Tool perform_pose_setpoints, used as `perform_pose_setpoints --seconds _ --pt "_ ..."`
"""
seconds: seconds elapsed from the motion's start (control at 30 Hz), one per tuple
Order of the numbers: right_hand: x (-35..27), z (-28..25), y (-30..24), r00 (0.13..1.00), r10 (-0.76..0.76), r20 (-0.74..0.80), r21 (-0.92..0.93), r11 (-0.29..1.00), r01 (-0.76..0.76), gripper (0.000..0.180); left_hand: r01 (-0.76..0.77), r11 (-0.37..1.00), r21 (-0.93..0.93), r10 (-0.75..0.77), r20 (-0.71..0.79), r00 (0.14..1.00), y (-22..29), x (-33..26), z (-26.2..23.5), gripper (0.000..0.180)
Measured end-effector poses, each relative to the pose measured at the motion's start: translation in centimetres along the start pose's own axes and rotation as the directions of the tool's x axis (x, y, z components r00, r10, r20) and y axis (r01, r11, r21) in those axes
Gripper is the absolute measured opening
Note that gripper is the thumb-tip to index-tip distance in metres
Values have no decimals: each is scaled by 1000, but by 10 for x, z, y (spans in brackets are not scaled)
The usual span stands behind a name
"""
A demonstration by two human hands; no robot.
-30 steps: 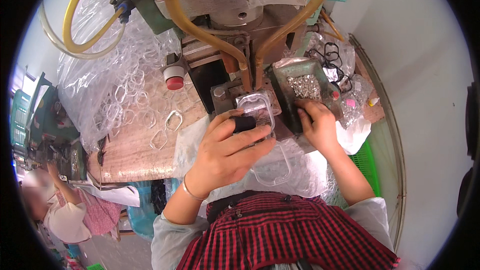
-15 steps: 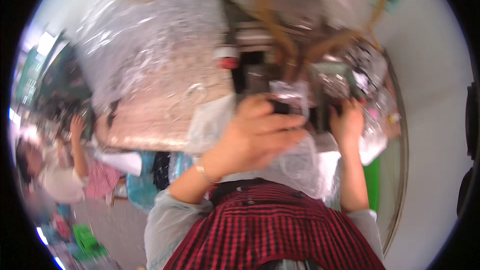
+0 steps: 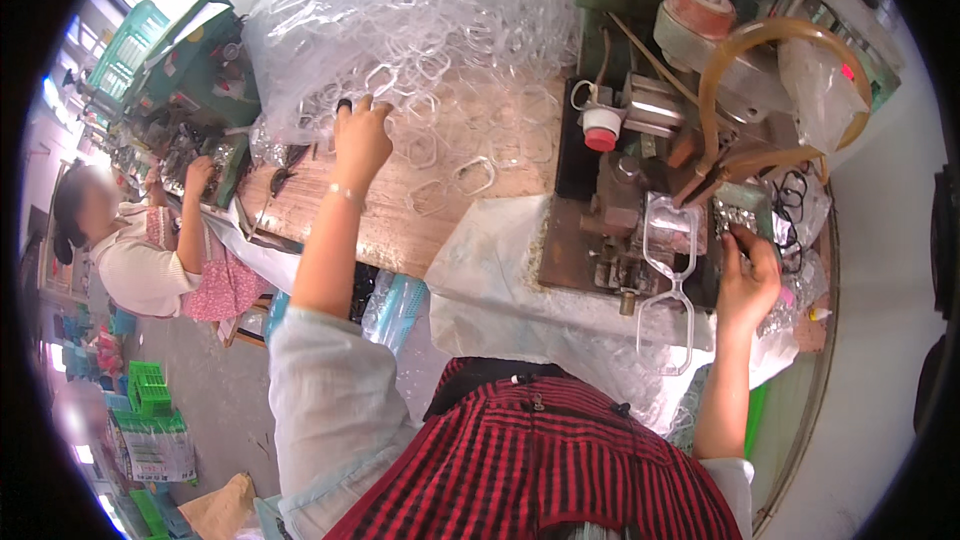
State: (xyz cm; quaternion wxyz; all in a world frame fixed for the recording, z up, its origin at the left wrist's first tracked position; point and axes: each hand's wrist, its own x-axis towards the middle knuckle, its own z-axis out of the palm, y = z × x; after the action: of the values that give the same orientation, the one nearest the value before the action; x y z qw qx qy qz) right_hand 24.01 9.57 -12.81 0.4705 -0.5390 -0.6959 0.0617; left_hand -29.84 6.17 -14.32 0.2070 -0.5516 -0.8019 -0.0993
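Note:
My left hand, a black cover on one fingertip, reaches over the table beside a heap of clear plastic eyeglass frames. Its fingers are stretched and apart, with nothing visible in them. To the right, a clear eyeglass frame sits at the press fixture, its lower half sticking out past the front edge. My right hand has its fingertips drawn together at a small tray of shiny metal pieces. Whatever lies between those fingertips is too small to make out.
A green press with a red light and yellowish hoses stands at the back right. Its red button is left of the fixture. White sheeting covers the table's front edge. A co-worker works at another machine on the far left.
My left hand has moved from in front of the fixture leftward to the heap of frames. My right hand stays by the metal pieces. The view has shifted and is sharper.

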Motion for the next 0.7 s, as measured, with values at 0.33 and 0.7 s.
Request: perform_pose_setpoints --seconds 0.33,0.7 --pt "-44 -25 49 932 346 -107 303 904 -301 10 140 929 -341 -122 74 990 -51 -24 79 31" --pt "29 5 -62 946 119 301 700 646 -304 19 175 130 -976 -252 138 958 126 -16 -21 27"
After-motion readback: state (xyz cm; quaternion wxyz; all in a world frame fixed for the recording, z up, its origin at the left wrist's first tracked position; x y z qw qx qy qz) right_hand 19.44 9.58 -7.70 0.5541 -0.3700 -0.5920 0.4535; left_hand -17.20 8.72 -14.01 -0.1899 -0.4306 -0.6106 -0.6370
